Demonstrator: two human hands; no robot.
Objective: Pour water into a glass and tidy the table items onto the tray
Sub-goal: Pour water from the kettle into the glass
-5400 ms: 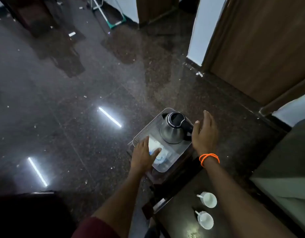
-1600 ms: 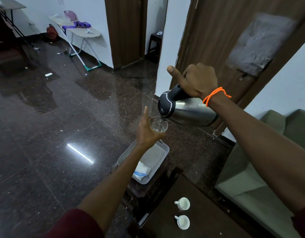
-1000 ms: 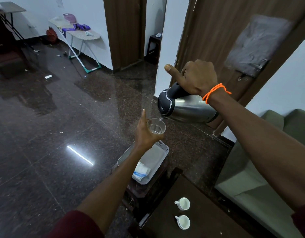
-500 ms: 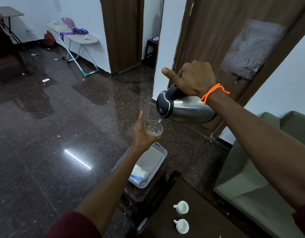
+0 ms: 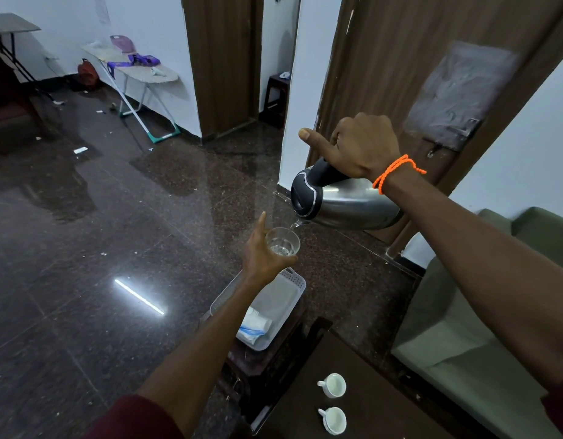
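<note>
My right hand [image 5: 359, 147] grips the black handle of a steel kettle [image 5: 346, 201], tipped on its side with the spout down to the left. A thin stream of water runs from the spout into a clear glass [image 5: 281, 242], which my left hand [image 5: 261, 255] holds up in the air under it. Water shows in the glass. Below, a pale plastic tray [image 5: 283, 299] sits on a small dark stand and holds a white and blue packet [image 5: 253, 324]. Two white cups [image 5: 334, 384] stand on the dark table [image 5: 369, 400] nearer me.
A green sofa [image 5: 483, 327] fills the right side. Brown doors and a white wall corner stand behind the kettle. An ironing board [image 5: 137, 71] leans by the far wall. The dark polished floor spreads to the left.
Since the oldest frame the kettle and glass have been lifted off the tray. Over the last second the pour has gone on, with both hands nearly still.
</note>
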